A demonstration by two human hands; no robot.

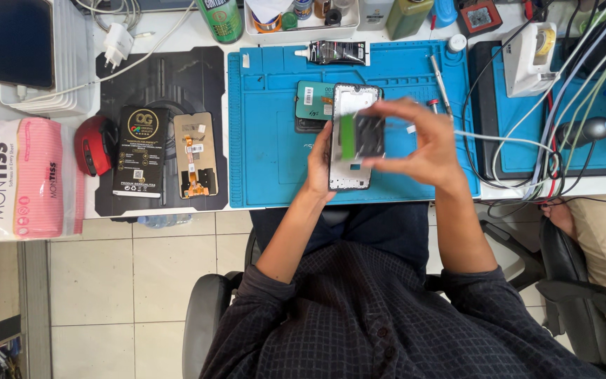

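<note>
Head view, phone frame [349, 151] between left hand [319, 165], right hand [415, 144]

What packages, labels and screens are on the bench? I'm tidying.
Tissue pack: left edge, pink and white, soft.
Black box: dark mat, flat, gold emblem.
Screen part: beside box, tan back.
Tablet: top left, dark.
Tube: blue mat's top, black.

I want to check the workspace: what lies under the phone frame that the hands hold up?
Under the phone frame lie the blue mat and a teal phone part with a white sticker. The frame and the left hand cover the rest of that part.
</note>
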